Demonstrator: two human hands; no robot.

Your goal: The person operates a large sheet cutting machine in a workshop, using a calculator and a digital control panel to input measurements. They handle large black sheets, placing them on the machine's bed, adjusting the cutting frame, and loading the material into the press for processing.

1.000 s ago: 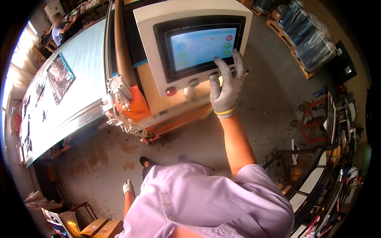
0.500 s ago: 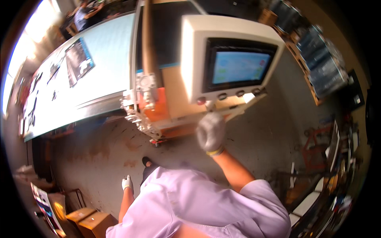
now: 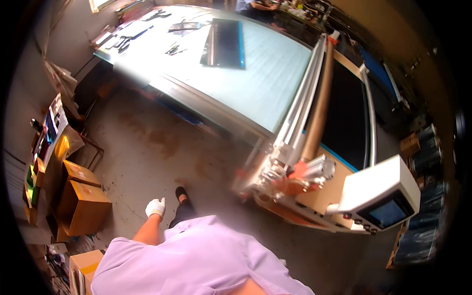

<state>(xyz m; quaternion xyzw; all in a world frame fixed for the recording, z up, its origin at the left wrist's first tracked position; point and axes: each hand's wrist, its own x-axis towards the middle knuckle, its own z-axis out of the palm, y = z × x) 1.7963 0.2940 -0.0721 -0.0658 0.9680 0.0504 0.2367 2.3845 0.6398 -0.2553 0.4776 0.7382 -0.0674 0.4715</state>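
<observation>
My left hand (image 3: 156, 207), in a white knit glove, hangs low over the grey floor beside my leg. Its thumb stands apart from the loosely bent fingers, and nothing shows in it. My right hand is out of sight beyond my body. Right of me is a machine with a long brown roller (image 3: 320, 105) and metal rails. A white control box (image 3: 381, 189) with a screen and buttons is mounted at its near end. The machine adjoins a large pale worktable (image 3: 268, 93), on which a dark sheet with a blue edge (image 3: 226, 44) lies.
Cardboard boxes (image 3: 81, 209) stand at left, with another taped box (image 3: 86, 265) nearer me. Wrapped dark stacks (image 3: 418, 241) rest on pallets at right. A person (image 3: 255, 9) is beyond the table's far edge. Grey floor (image 3: 142, 167) stretches before the table.
My view has swung left, so the machine and control box now appear farther right. My right hand, which was near the control box's buttons, has left the view. My left hand still hangs low.
</observation>
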